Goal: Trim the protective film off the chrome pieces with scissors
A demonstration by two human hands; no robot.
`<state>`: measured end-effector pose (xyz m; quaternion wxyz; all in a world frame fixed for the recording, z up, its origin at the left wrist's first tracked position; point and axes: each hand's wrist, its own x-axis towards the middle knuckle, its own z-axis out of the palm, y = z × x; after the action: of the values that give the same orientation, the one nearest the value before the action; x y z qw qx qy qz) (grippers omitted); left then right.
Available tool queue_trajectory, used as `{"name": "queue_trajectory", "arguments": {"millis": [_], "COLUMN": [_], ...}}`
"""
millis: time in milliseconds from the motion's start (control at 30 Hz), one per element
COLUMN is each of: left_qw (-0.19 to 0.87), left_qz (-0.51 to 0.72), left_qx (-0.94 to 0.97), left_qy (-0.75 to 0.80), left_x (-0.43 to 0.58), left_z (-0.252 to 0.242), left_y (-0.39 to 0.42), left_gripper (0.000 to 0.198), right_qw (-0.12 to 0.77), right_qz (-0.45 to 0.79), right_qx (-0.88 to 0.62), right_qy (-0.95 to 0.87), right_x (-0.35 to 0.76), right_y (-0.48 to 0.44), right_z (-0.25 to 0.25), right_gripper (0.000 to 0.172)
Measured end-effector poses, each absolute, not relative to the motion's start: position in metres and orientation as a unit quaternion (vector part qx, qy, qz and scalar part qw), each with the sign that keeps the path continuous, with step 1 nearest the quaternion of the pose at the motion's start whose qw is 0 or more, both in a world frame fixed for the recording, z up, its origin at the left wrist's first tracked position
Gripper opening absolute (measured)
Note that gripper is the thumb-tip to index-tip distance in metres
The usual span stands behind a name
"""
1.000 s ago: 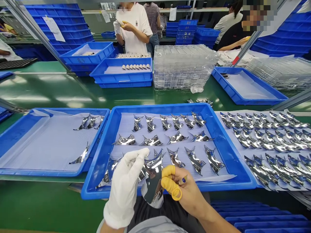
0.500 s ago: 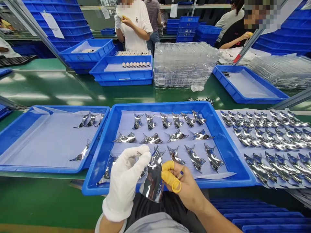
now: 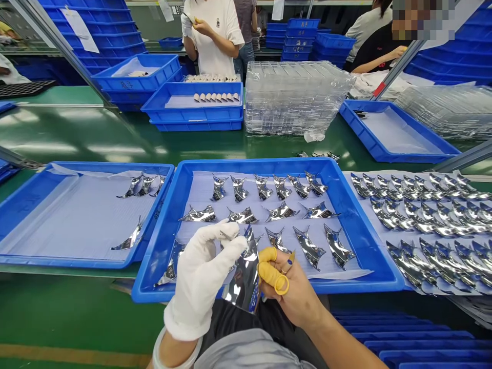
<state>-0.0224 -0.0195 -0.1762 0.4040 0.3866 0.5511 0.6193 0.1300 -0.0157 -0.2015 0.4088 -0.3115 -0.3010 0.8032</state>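
Head camera: one glossy, mirror-finish curved piece (image 3: 242, 282) is held tilted over the near edge of the central blue tray (image 3: 253, 163), pinched at its upper end by the white-gloved left hand (image 3: 203, 279) and gripped along its right edge by the right hand (image 3: 290, 287). Similar pieces (image 3: 309, 247) lie in rows on the tray's liner; a second blue tray (image 3: 111, 166) sits just beside it.

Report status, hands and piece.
Left hand and right hand holding shiny piece. Piece aloft, near edge of blue tray. Left hand partly hides it.
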Motion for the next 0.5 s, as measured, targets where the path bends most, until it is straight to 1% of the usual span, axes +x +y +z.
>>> {"name": "queue_trajectory", "arguments": {"millis": [167,267,400,500], "left_qw": [0.424,0.453,0.516,0.563], "left_qz": [0.603,0.599,0.567,0.561], "left_qx": [0.339,0.306,0.273,0.26], "left_qy": [0.585,0.585,0.581,0.549], "left_x": [-0.029,-0.027,-0.02,-0.018], "left_z": [-0.181,-0.18,-0.181,-0.196], "left_y": [-0.021,-0.02,-0.017,-0.02], "left_gripper": [0.033,0.036,0.03,0.025], "right_qw": [0.417,0.421,0.412,0.406], "right_qz": [0.792,0.787,0.788,0.79], "right_qx": [-0.303,-0.306,-0.312,-0.318], "right_qy": [-0.327,-0.33,-0.333,-0.332], "right_x": [0.127,0.125,0.122,0.12], "right_y": [-0.014,-0.014,-0.015,-0.017], "right_z": [-0.197,-0.192,-0.184,-0.181], "right_gripper": [0.04,0.042,0.044,0.046]}}
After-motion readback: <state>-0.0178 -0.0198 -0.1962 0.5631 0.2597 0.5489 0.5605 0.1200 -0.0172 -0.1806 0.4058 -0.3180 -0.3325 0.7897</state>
